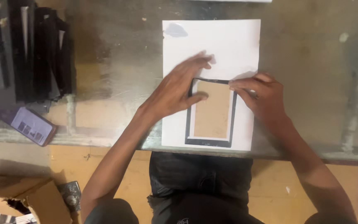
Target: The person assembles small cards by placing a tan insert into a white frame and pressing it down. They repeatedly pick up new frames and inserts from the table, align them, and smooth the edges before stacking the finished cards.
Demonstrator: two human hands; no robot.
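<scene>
I'm pressing my left hand (179, 89) flat, fingers spread, on the frame (210, 112) lying on the white sheet (228, 45); my right hand (260, 93) is pinching its top strip (212, 80), which risks sticking crooked if the frame slides.

One head-worn camera looks steeply down, from close above, onto the worktable (117, 54) edge and the person's lap.
</scene>
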